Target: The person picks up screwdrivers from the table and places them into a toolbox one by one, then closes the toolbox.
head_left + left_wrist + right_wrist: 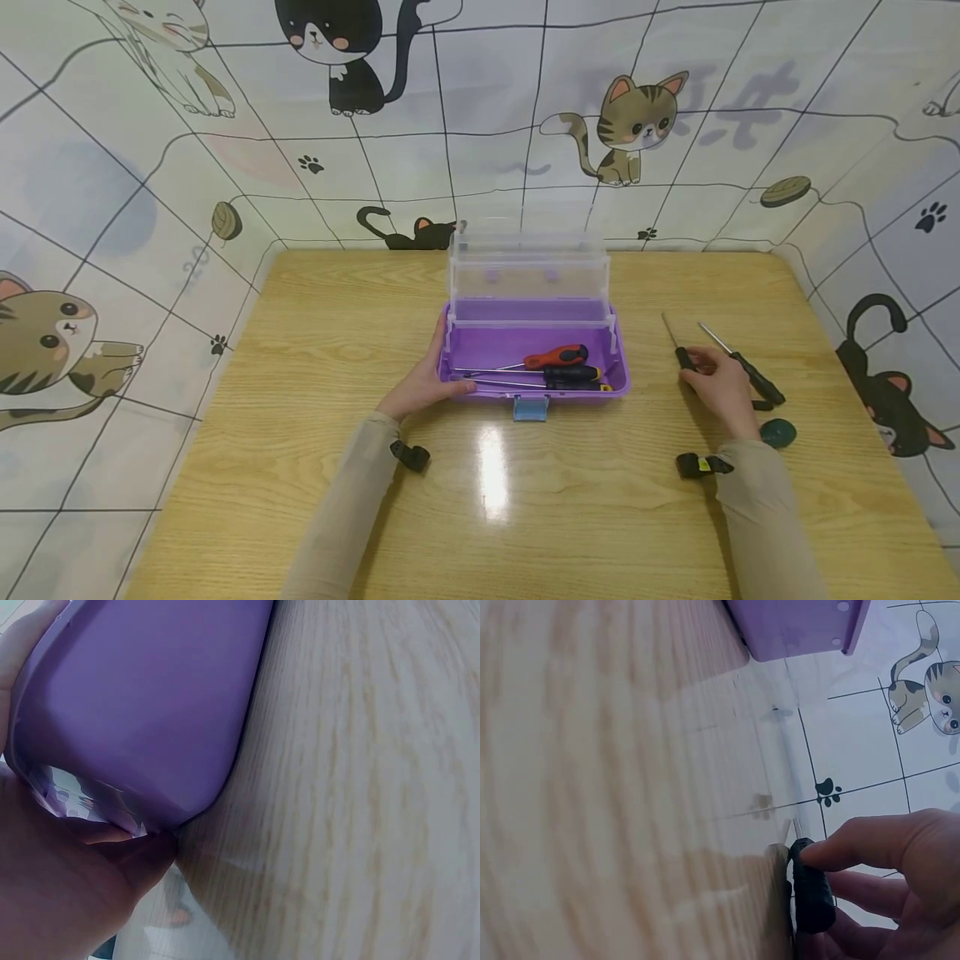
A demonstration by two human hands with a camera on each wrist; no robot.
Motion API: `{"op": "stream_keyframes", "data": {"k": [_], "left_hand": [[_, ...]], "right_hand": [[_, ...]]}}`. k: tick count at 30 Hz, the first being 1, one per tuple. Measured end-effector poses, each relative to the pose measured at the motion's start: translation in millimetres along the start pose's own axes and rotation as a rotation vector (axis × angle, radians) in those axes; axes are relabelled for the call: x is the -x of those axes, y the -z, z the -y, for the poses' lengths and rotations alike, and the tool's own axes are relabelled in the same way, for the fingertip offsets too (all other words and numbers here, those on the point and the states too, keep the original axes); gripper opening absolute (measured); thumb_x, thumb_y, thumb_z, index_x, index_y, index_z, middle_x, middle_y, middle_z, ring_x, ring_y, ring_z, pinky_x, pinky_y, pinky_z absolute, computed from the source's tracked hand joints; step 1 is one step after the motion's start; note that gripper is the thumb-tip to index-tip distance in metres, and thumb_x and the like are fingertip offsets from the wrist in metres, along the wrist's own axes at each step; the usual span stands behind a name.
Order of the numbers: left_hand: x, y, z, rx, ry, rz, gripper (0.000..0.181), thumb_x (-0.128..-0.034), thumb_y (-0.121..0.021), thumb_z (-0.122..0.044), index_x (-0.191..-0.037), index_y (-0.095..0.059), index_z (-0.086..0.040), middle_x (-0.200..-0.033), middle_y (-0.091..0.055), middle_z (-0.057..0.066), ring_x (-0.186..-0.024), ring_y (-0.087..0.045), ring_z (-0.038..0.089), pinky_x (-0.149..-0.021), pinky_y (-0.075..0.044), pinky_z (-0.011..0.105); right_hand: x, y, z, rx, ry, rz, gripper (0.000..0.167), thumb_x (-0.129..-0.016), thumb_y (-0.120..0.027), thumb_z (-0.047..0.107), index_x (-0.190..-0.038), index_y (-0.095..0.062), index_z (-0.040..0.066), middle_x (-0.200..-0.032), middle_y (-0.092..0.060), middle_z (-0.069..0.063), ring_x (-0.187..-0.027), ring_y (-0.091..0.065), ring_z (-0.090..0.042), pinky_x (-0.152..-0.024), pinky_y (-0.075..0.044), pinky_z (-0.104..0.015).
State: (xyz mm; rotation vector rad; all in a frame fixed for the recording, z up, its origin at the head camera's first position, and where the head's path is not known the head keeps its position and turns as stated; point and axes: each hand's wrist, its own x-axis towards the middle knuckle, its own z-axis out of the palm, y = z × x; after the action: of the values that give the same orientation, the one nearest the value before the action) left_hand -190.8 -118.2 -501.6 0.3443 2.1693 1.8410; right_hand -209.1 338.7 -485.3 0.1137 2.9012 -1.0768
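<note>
A purple toolbox (pixel 525 397) (pixel 150 697) (pixel 795 626) stands with its clear lid raised. Inside lie a red-handled screwdriver (pixel 555 358) and dark screwdrivers with yellow ends (pixel 573 385). My left hand (pixel 423 382) (pixel 67 877) grips the box's left end, thumb at the front edge, fingers along the side. To the right of the box, my right hand (pixel 722 383) (pixel 892 877) pinches the black handle of a screwdriver (pixel 682 358) (pixel 812 892) between thumb and fingers, low over the table, its shaft pointing away.
Another black-handled screwdriver (pixel 757 379) lies just right of my right hand, with a dark green round object (pixel 777 432) nearer the wrist. A blue latch (pixel 530 408) hangs at the box front. Cat-printed sheeting (pixel 487 167) surrounds the wooden table (pixel 337 308).
</note>
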Motion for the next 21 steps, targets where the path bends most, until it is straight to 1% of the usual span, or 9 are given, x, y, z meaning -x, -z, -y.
{"op": "stream_keyframes", "data": {"k": [5, 9, 12, 15, 17, 20, 21], "left_hand": [[0.6, -0.8, -1.4, 0.000, -0.006, 0.003, 0.127, -0.0733, -0.085, -0.023, -0.147, 0.013, -0.052, -0.159, 0.011, -0.011, -0.145, -0.002, 0.020, -0.114, -0.006, 0.051], [0.8, -0.8, -1.8, -0.001, -0.006, 0.003, 0.127, -0.0727, -0.086, -0.024, -0.147, 0.014, -0.052, -0.159, 0.011, -0.012, -0.145, -0.002, 0.020, -0.114, -0.006, 0.051], [0.3, -0.9, -1.3, -0.008, -0.006, 0.004, 0.127, -0.0729, -0.086, -0.024, -0.147, 0.014, -0.052, -0.159, 0.011, -0.012, -0.145, -0.002, 0.020, -0.114, -0.006, 0.052], [-0.5, -0.8, -0.1, -0.014, -0.001, 0.003, 0.127, -0.0734, -0.085, -0.023, -0.147, 0.014, -0.053, -0.159, 0.011, -0.012, -0.145, -0.002, 0.020, -0.114, -0.007, 0.051], [-1.0, -0.6, 0.5, -0.016, 0.000, 0.004, 0.127, -0.0740, -0.085, -0.020, -0.147, 0.014, -0.052, -0.159, 0.012, -0.011, -0.145, -0.002, 0.020, -0.114, -0.006, 0.051], [-1.0, -0.2, 0.4, -0.017, 0.004, 0.010, 0.127, -0.0753, -0.083, -0.014, -0.147, 0.016, -0.049, -0.159, 0.013, -0.009, -0.145, -0.001, 0.020, -0.114, -0.006, 0.051], [0.2, -0.3, -4.1, -0.015, 0.008, 0.014, 0.127, -0.0757, -0.082, -0.013, -0.148, 0.017, -0.046, -0.159, 0.013, -0.007, -0.145, 0.000, 0.021, -0.114, -0.006, 0.051]], "right_hand": [[1.7, 0, -1, -0.055, -0.035, -0.009, 0.041, -0.093, -0.061, 0.009, -0.130, -0.055, -0.007, -0.117, -0.058, -0.029, -0.102, -0.055, -0.040, -0.071, -0.043, -0.028], [2.2, 0, -2, -0.094, -0.059, -0.018, 0.041, -0.094, -0.059, 0.012, -0.131, -0.056, -0.005, -0.119, -0.058, -0.026, -0.103, -0.054, -0.034, -0.066, -0.041, -0.016], [2.3, -1, -1, -0.123, -0.085, -0.022, 0.042, -0.095, -0.058, 0.015, -0.133, -0.056, -0.002, -0.123, -0.057, -0.024, -0.103, -0.053, -0.027, -0.067, -0.041, -0.013], [2.2, -2, 1, -0.164, -0.120, -0.022, 0.043, -0.096, -0.057, 0.018, -0.135, -0.055, 0.001, -0.126, -0.056, -0.022, -0.103, -0.051, -0.022, -0.067, -0.043, -0.013], [2.3, -2, 3, -0.190, -0.136, -0.022, 0.043, -0.096, -0.058, 0.020, -0.136, -0.055, 0.003, -0.126, -0.055, -0.020, -0.102, -0.050, -0.020, -0.065, -0.044, -0.015], [2.9, -2, 8, -0.220, -0.132, -0.032, 0.043, -0.096, -0.059, 0.020, -0.136, -0.056, 0.004, -0.123, -0.055, -0.018, -0.100, -0.050, -0.018, -0.062, -0.045, -0.014], [3.4, -1, 9, -0.227, -0.122, -0.036, 0.043, -0.095, -0.059, 0.020, -0.135, -0.056, 0.003, -0.122, -0.055, -0.018, -0.099, -0.050, -0.017, -0.062, -0.045, -0.014]]}}
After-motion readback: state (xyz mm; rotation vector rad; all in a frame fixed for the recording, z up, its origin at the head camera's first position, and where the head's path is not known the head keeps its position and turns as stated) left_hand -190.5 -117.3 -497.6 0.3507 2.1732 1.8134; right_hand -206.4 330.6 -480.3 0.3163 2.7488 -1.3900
